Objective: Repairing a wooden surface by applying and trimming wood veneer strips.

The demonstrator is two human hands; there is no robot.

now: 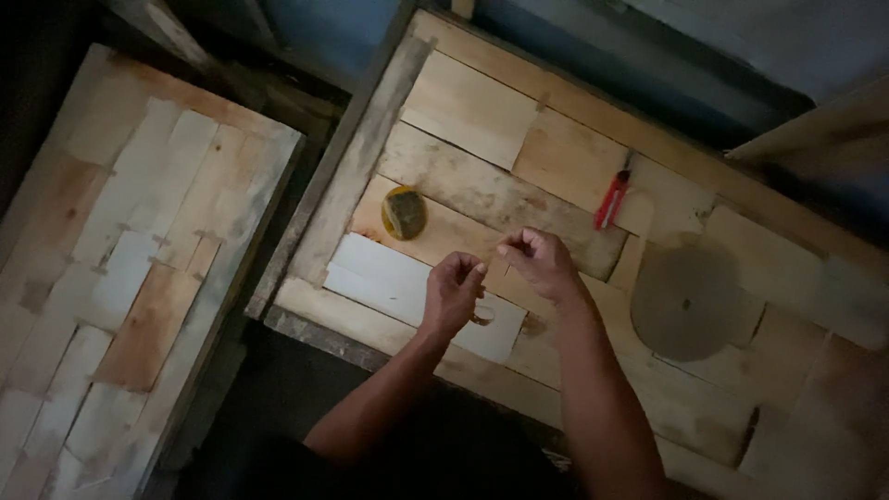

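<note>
Both my hands hover close together over a wooden workbench [482,190] made of patched boards. My left hand [452,293] has its fingers curled, thumb and forefinger pinched; my right hand [540,262] is likewise pinched, a few centimetres away. Something thin seems held between them, but it is too small and dim to identify. A small pale ring-like thing [482,315] lies on the board just under my left hand. A round yellow-green lump [405,212] sits to the left of my hands.
A red utility knife [611,199] lies on the bench beyond my right hand. A grey round disc [687,303] lies flat to the right. A second patched wooden panel [139,268] stands at the left, with a dark gap between.
</note>
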